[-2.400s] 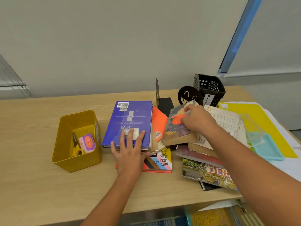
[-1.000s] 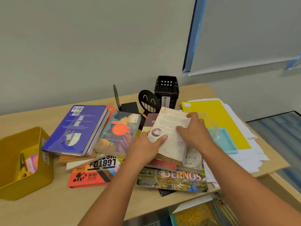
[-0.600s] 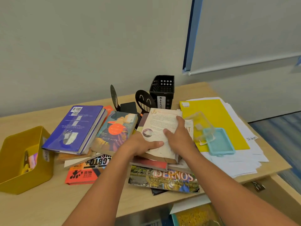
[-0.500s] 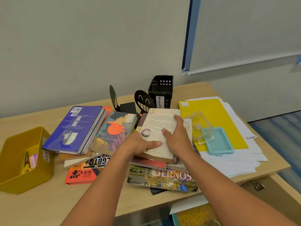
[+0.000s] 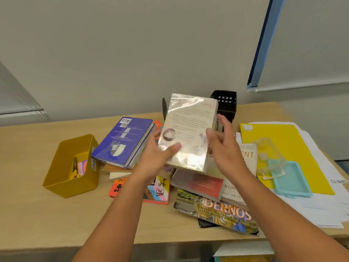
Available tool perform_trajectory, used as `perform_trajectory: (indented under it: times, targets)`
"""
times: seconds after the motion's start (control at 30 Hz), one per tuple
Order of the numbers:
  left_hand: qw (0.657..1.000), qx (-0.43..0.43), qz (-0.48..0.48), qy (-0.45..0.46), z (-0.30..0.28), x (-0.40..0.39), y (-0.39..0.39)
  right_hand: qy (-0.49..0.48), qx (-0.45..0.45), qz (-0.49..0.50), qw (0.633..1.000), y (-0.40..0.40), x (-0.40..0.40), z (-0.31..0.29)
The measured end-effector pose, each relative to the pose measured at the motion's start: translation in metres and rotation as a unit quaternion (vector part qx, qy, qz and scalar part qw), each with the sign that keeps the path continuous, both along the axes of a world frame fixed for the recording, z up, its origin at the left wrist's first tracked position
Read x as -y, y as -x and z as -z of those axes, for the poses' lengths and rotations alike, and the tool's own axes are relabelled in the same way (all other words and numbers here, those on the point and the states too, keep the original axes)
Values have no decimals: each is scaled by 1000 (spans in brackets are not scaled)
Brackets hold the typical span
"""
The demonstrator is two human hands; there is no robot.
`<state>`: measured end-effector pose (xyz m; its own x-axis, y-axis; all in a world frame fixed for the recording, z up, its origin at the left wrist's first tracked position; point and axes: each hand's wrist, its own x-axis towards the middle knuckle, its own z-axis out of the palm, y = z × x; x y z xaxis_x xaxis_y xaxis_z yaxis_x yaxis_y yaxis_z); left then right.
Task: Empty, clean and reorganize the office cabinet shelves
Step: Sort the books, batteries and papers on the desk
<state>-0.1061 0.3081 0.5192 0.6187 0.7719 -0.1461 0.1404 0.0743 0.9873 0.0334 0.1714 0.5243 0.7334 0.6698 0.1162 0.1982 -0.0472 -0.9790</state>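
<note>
A person's two bare arms reach forward over a light wooden desk [image 5: 37,214] crowded with books and papers. The left hand [image 5: 160,157] grasps a pale paperback book [image 5: 188,129], lifted clear of the pile and tilted with its printed back cover facing the camera; the thumb presses the cover near the lower left corner while the fingers go behind it. Glare washes over the glossy cover. The right hand [image 5: 224,146] hovers just right of the book, fingers spread and relaxed, holding nothing; whether it touches the book's edge cannot be told.

Left of the raised book, a blue hardcover [image 5: 122,140] lies face down on top of other books. At the far left sits a mustard-yellow bin [image 5: 62,167] with yellow-handled scissors and a pink item inside. Below the hands lie an orange book [image 5: 119,188] with rainbow stripes, a red and white book [image 5: 200,184], and a magazine [image 5: 217,210] at the near edge of the desk.

Behind the raised book, at the far side, stands a black perforated basket [image 5: 225,103]. To the right, a yellow folder [image 5: 283,148] rests on white sheets [image 5: 321,210], with a clear plastic box [image 5: 268,154] and its turquoise lid [image 5: 290,178] on top.
</note>
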Motion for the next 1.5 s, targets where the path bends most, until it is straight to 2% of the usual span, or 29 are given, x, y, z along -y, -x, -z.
perform_trajectory:
  times: [0.1,0.2,0.33,0.37,0.43,0.5,0.53,0.57,0.63,0.67,0.73,0.77,0.8,0.87,0.97,1.07,1.17,1.23,1.33,1.5]
  targets:
    - [990,-2,-129,-49,-9,-47,16,145,118,-80,979,4,-8,4]
    - [966,-68,-239,-71,-2,-93,30,252,225,-115,934,14,-17,26]
    - [943,-197,-269,-11,27,-132,51,357,333,-155,859,24,-15,59]
    - [935,-235,-265,-15,33,-137,55,351,341,-162,857,26,-13,62]
    - [902,-330,-271,-60,36,-136,56,296,293,-148,897,27,-8,58]
    - [850,-407,-297,-153,26,-117,53,233,226,-74,943,20,-3,50]
    - [843,-396,-299,-205,19,-101,49,228,218,-20,949,14,1,47]
    - [855,-353,-287,-248,13,-83,46,241,219,31,945,7,6,44]
    - [903,-263,-199,-275,12,-37,38,299,186,87,932,-8,17,43]
    - [913,-273,-137,-269,18,-14,34,339,155,85,924,-14,20,45]
    - [890,-374,-13,-261,34,28,22,394,122,64,909,-23,24,48]
    - [868,-426,30,-253,44,43,16,404,119,55,905,-24,23,48]
    - [861,-445,47,-243,52,54,12,408,115,49,905,-24,22,48]
    - [886,-417,33,-201,62,62,6,396,92,37,913,-23,18,48]
    - [938,-329,-15,-111,63,61,6,317,-22,49,947,-25,16,52]
    - [965,-259,-25,-28,58,59,7,237,-151,58,958,-30,22,54]
    - [983,-173,-22,50,44,63,9,193,-220,21,956,-30,32,46]
    - [989,-101,-29,106,32,70,13,191,-213,-4,958,-29,38,44]
    - [980,2,-60,191,8,74,31,186,-160,-68,967,-15,39,34]
    - [967,126,-156,157,-37,30,64,164,-5,-157,974,3,28,2]
